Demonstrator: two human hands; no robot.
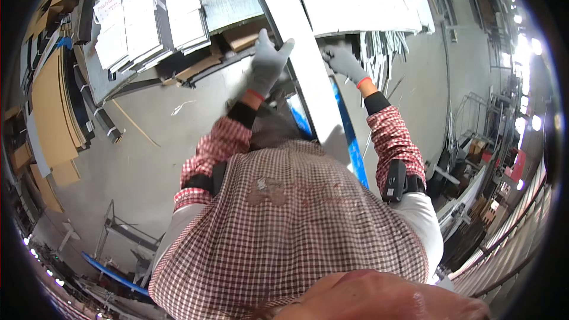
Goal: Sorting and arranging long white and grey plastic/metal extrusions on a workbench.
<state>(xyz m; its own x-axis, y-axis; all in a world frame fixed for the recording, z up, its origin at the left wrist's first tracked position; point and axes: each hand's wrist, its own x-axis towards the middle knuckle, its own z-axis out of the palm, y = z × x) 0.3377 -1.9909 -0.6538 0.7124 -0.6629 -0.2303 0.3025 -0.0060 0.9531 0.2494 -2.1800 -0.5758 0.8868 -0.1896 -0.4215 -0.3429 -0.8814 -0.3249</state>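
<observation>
A long white panel (305, 53) runs away from me between my two hands, its near end close to my apron. My left hand (269, 59), in a grey glove with a red cuff, is at the panel's left edge. Its thumb and fingers are spread, and nothing shows in them. On the other side, my right hand (345, 64), gloved the same way, has its fingertips close to the panel's right edge. Those fingers are bent and blurred, so whether they grip the edge is not visible. Blue strips (354, 148) show beneath the panel's near end.
White strips in stacks (139, 18) lie on a bench at the far left. A wide white sheet stack (367, 0) stands at the far right, with thin strips (385, 50) hanging below it. Brown cardboard sheets (56, 104) lean at the left. A metal rack (471, 121) stands right.
</observation>
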